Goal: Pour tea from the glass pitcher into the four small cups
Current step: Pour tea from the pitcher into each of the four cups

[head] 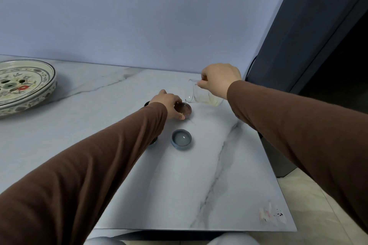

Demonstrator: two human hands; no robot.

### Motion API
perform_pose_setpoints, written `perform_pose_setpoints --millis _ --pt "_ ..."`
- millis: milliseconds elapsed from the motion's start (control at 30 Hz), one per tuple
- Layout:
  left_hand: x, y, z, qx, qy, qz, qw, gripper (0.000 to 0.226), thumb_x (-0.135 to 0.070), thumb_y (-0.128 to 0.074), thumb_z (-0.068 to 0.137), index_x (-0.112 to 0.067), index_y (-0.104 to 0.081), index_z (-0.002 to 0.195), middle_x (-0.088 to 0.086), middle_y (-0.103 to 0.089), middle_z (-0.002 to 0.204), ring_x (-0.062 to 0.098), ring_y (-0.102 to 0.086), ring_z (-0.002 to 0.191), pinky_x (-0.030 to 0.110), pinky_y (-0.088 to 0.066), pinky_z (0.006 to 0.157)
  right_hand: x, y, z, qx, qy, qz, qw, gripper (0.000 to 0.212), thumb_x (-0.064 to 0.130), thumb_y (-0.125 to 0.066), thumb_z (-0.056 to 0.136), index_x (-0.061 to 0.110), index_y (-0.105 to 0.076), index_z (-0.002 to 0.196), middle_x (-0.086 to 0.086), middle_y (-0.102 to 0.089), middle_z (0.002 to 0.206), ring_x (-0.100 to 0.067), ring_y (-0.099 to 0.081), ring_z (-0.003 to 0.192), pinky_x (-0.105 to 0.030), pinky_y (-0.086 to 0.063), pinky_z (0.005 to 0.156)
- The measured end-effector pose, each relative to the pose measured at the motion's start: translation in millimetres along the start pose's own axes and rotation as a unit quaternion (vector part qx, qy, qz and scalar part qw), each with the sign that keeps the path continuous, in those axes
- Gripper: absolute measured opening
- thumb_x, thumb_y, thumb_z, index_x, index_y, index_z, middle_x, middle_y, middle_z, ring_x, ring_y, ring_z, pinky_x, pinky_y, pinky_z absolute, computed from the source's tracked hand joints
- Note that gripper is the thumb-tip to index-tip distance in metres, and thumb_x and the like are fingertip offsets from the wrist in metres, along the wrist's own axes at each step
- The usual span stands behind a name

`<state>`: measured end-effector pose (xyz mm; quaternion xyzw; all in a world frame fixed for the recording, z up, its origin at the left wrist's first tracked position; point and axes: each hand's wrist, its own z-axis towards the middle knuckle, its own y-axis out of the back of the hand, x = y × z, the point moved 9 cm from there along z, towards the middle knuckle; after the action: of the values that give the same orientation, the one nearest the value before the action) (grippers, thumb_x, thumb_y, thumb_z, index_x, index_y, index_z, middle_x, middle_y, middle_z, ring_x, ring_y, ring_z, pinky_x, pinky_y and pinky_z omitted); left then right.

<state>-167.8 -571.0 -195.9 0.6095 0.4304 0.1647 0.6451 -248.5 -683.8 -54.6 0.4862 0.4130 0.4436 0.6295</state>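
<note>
My right hand (218,80) grips the glass pitcher (201,95), which is tipped to the left with pale yellow tea low in its body. Its spout hangs just above a small brown cup (184,110), and a thin stream runs into that cup. My left hand (169,106) holds the brown cup at its left rim on the marble table (199,185). A blue-grey cup (181,139) with liquid in it stands nearer to me. A dark cup (147,103) peeks out behind my left hand. Another dark cup (154,141) is mostly hidden under my left sleeve.
A large painted ceramic tea tray (22,85) sits at the far left of the table. The table's right edge drops to a tiled floor (318,215), beside a dark cabinet (318,45). A wall stands right behind the table.
</note>
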Motion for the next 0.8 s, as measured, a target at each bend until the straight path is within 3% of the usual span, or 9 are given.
perform_pose_setpoints --millis 167,300,467,633,800 --pt "-4 14 -13 -0.025 -0.010 -0.013 1.000 0.085 -0.052 -0.074 0.069 -0.026 -0.040 0.143 0.000 -0.054 0.136 0.025 -0.035 0.128 0.040 -0.040 0.104 -40 -17 -19 0.040 -0.112 0.168 0.979 0.031 0.040 -0.058 0.089 0.013 -0.073 0.088 -0.006 -0.072 0.086 -0.029 -0.065 0.084 -0.030 -0.042 0.066" --pt "-3 31 -41 -0.066 -0.023 -0.041 0.997 0.067 -0.048 -0.072 0.075 -0.026 -0.049 0.133 -0.002 -0.058 0.128 0.022 -0.038 0.120 0.035 -0.041 0.098 -51 -17 -39 0.047 -0.132 0.262 0.955 0.030 0.045 -0.059 0.085 0.019 -0.073 0.083 -0.001 -0.071 0.080 -0.026 -0.065 0.082 -0.032 -0.048 0.070" --pt "-15 24 -87 -0.060 -0.052 0.016 0.997 0.059 -0.061 -0.065 0.074 -0.031 -0.058 0.124 -0.005 -0.062 0.120 0.022 -0.040 0.115 0.033 -0.039 0.096 -37 -7 -65 0.044 -0.078 0.207 0.974 0.027 0.046 -0.058 0.087 0.022 -0.067 0.080 0.003 -0.067 0.082 -0.022 -0.061 0.081 -0.030 -0.043 0.067" --pt "-22 -2 -108 -0.009 -0.050 0.094 0.994 0.075 -0.070 -0.063 0.067 -0.030 -0.055 0.131 -0.007 -0.059 0.127 0.022 -0.039 0.120 0.035 -0.040 0.098 -9 4 -84 0.028 -0.009 0.117 0.993 0.022 0.043 -0.055 0.090 0.026 -0.062 0.078 0.005 -0.063 0.082 -0.022 -0.059 0.080 -0.025 -0.029 0.052" --pt "-21 -12 -111 0.000 -0.048 0.109 0.993 0.076 -0.071 -0.063 0.067 -0.030 -0.055 0.130 -0.006 -0.062 0.123 0.023 -0.042 0.111 0.036 -0.043 0.091 17 9 -96 0.021 0.048 0.048 0.997 0.021 0.041 -0.054 0.092 0.024 -0.059 0.079 0.002 -0.060 0.079 -0.025 -0.056 0.079 -0.029 -0.033 0.061"
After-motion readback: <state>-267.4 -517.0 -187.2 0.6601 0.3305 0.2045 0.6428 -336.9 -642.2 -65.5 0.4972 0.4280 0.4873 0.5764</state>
